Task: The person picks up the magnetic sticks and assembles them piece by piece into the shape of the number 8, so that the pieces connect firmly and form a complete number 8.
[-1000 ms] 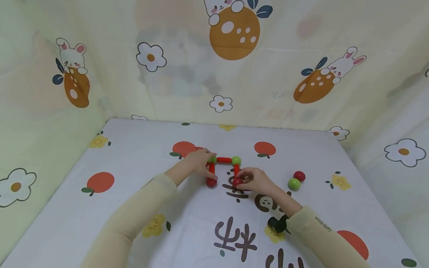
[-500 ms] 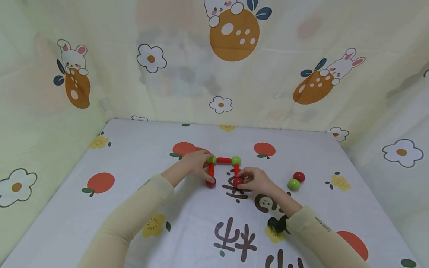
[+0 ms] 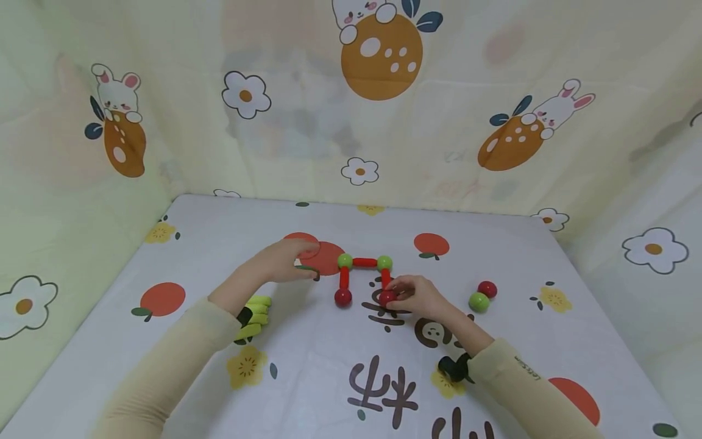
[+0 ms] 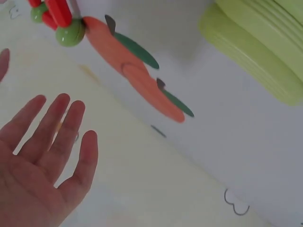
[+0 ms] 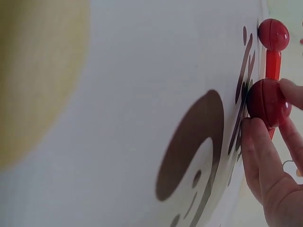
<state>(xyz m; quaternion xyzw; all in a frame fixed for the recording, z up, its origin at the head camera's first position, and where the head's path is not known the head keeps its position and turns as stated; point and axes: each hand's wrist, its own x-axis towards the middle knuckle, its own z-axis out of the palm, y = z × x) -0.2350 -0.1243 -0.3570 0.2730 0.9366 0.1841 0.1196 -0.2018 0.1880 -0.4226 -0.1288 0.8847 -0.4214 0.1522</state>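
Note:
Red rods and balls form a three-sided frame on the table. A red rod (image 3: 364,263) joins a left green ball (image 3: 345,261) and a right green ball (image 3: 385,263) along the far side. Toward me, another rod (image 3: 344,279) ends in the left red ball (image 3: 343,297). My right hand (image 3: 422,299) pinches the right red ball (image 5: 267,101) between thumb and fingers, at the near end of the right rod (image 3: 386,277). To the left of the frame, my left hand (image 3: 282,262) is held apart from it with fingers extended; its palm (image 4: 28,184) holds nothing.
Several yellow-green sticks (image 3: 259,316) lie side by side at the left, partly hidden under my left wrist. A loose red ball (image 3: 487,289) and green ball (image 3: 479,302) sit together at the right. Curtains (image 3: 307,140) rise behind the table.
My left hand has let go of the frame's left side and drawn back to the left, baring the left green ball and the yellow-green sticks. My right hand stays on the right red ball.

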